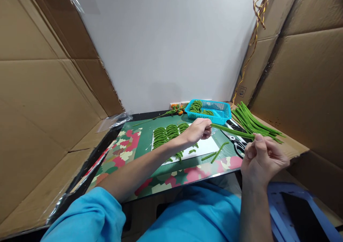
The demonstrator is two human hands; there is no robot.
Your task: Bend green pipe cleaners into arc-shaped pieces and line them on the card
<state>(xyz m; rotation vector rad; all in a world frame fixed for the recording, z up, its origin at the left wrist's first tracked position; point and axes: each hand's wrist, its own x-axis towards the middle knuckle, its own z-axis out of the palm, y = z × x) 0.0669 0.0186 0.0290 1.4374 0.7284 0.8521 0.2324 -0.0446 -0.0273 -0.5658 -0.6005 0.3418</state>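
Note:
A long green fuzzy stem point(232, 130) stretches between my two hands above the right part of the table. My left hand point(200, 130) pinches its left end, fingers closed. At its right end my right hand point(264, 154) grips it between thumb and fingers. Beneath my left arm lies a white sheet point(210, 147) with rows of curved green pieces point(160, 136) on it. Two short green pieces point(219, 152) rest to the right of the sheet. Scissors point(238, 145) with black handles lie under the stem, partly behind my right hand.
A blue basket point(223, 117) holding green pieces stands at the back, beside orange flowers point(178, 109). Long green stems point(249, 122) lie in a bundle at the right. Cardboard walls point(308, 77) flank the table point(150, 122); a blue stool point(284, 199) is at lower right.

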